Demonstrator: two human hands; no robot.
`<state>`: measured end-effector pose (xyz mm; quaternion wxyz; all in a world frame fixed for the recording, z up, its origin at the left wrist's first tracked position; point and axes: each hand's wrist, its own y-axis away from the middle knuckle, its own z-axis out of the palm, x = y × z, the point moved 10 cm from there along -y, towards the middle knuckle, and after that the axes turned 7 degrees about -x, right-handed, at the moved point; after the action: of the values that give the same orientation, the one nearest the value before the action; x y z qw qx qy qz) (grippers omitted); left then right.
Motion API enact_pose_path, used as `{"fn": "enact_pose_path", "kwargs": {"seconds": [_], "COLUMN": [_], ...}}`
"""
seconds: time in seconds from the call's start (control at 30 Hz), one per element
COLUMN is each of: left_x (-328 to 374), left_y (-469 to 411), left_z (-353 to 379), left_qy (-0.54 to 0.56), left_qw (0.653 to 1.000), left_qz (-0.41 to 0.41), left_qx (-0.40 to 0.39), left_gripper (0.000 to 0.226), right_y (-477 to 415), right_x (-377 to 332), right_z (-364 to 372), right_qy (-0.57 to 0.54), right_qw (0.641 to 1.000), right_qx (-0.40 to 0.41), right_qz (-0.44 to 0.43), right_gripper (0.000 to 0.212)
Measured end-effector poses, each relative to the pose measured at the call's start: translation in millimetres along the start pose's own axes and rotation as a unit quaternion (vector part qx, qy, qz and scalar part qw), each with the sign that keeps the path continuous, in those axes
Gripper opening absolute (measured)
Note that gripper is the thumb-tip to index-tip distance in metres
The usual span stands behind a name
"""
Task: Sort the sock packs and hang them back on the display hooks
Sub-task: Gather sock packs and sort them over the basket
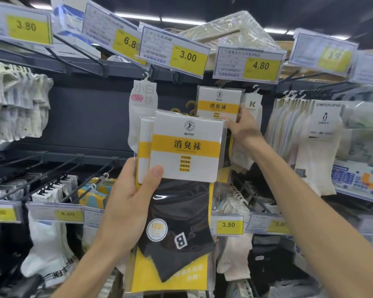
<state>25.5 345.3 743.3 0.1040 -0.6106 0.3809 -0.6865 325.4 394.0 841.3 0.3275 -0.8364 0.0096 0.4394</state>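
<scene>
At the sock rack (pixel 91 117): left hand (pixel 127 201) grips a stack of yellow-banded packs (pixel 185 147) by its left edge; right hand (pixel 243 125) pinches a matching pack (pixel 219 104) hanging beneath the 4.80 tag (pixel 249 65). Risk: slick wrappers slide apart, one pack drops during hanging.

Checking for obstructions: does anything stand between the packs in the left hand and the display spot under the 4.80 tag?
Yes. The right hand grips a matching pack just below that tag, directly behind the held packs in the left hand; the 4.80 tag overhangs it. The hook itself is hidden.
</scene>
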Motion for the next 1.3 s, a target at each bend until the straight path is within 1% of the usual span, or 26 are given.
{"fn": "enact_pose_path", "kwargs": {"seconds": [0.03,0.1,0.13,0.17,0.2,0.23,0.27,0.3,0.33,0.5,0.6,0.67,0.77,0.8,0.9,0.97,1.03,1.1,1.2,1.3], "left_x": [0,-1,-2,-2,-3,-3,-2,-1,0,-6,-4,-5,-10,-11,-13,-12,-10,-10,-11,-7], "left_y": [0,0,-1,-1,-2,-3,-4,-4,-5,-3,-3,-5,-8,-9,-11,-12,-14,-15,-14,-13], "left_z": [0,0,0,0,0,2,5,7,10,17,19,24,27,27,26,25,20,10,-8,-25], "left_qy": [0.003,0.006,0.005,0.002,-0.001,-0.003,-0.004,-0.003,0.001,0.048,0.036,0.054,0.083,0.094,0.126,0.120,0.104,0.100,0.108,0.105], "left_qw": [1.000,1.000,1.000,1.000,1.000,1.000,1.000,1.000,1.000,0.999,0.999,0.998,0.996,0.995,0.991,0.992,0.993,0.993,0.989,0.985], "left_qz": [-0.002,-0.003,-0.004,-0.005,-0.004,-0.003,0.000,0.003,0.006,-0.002,0.004,0.002,-0.006,-0.006,-0.005,0.001,0.011,0.014,0.009,0.017], "left_qx": [0.001,0.003,0.005,0.008,0.012,0.012,0.010,0.010,0.010,0.006,0.023,0.027,0.034,0.038,0.046,0.043,0.048,0.068,0.103,0.137], "left_gripper": [0.024,0.024,0.025,0.024,0.023,0.022,0.023,0.024,0.025,0.031,0.023,0.020,0.031,0.031,0.026,0.026,0.020,0.014,0.013,0.015], "right_y": [8,40,60,79,98,114,129,141,148,152,157,158,159,159,158,154,148,137,114,93], "right_x": [-5,-21,-27,-31,-36,-43,-50,-55,-56,-46,-44,-41,-37,-36,-28,-22,-18,-18,-15,-10], "right_z": [-3,-16,-19,-13,1,19,35,44,48,33,32,30,26,26,27,26,20,7,-23,-44], "right_qy": [0.013,0.026,-0.011,-0.084,-0.151,-0.179,-0.160,-0.138,-0.126,-0.178,-0.167,-0.151,-0.151,-0.158,-0.218,-0.266,-0.312,-0.340,-0.367,-0.353], "right_qw": [1.000,0.995,0.992,0.990,0.985,0.980,0.979,0.978,0.978,0.976,0.978,0.982,0.984,0.983,0.971,0.959,0.946,0.938,0.930,0.935], "right_qx": [0.011,0.088,0.110,0.093,0.038,-0.033,-0.088,-0.120,-0.127,-0.106,-0.110,-0.097,-0.076,-0.077,-0.091,-0.093,-0.087,-0.065,0.003,0.039], "right_qz": [0.001,-0.036,-0.057,-0.070,-0.077,-0.084,-0.092,-0.101,-0.104,-0.069,-0.062,-0.060,-0.056,-0.054,-0.034,-0.015,-0.008,-0.011,-0.010,-0.012], "right_gripper": [0.037,0.036,0.040,0.042,0.042,0.041,0.040,0.039,0.039,0.043,0.045,0.042,0.040,0.040,0.041,0.049,0.055,0.053,0.046,0.036]}}
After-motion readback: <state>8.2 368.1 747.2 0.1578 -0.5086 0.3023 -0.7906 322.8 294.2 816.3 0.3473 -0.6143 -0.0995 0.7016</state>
